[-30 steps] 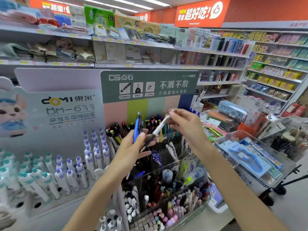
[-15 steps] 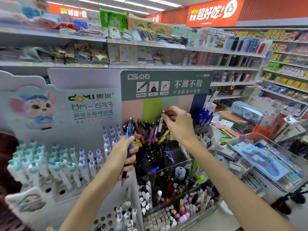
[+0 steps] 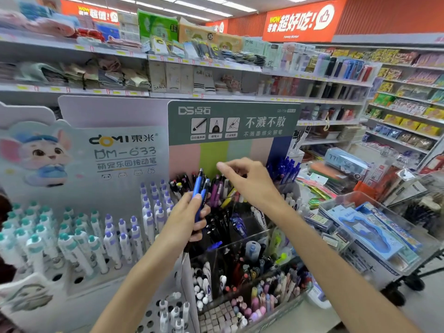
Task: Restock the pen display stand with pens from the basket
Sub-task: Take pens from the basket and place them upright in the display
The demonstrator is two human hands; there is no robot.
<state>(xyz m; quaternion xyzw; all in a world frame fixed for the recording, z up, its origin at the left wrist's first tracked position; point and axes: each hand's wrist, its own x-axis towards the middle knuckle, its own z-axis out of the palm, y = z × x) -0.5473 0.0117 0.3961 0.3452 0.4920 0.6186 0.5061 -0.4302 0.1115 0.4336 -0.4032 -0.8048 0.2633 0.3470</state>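
The pen display stand (image 3: pixel 233 121) has a green header and rows of mixed pens (image 3: pixel 217 195) standing upright in it. My left hand (image 3: pixel 185 219) grips two blue pens (image 3: pixel 200 188), held upright just left of the stand's front rows. My right hand (image 3: pixel 249 181) hovers over the tops of the standing pens with its fingers loosely spread and nothing plainly held in it. The basket is not in view.
A cartoon-mouse display (image 3: pixel 79 227) of white pens with teal and purple caps stands to the left. A clear box (image 3: pixel 242 265) of pens and erasers sits in front. A cart (image 3: pixel 384 239) with a clear bin of packaged stationery is at the right. Store shelves (image 3: pixel 216 66) run behind.
My right hand carried a white pen from my left hand up into the stand and let it go. My left hand still holds the blue pens.
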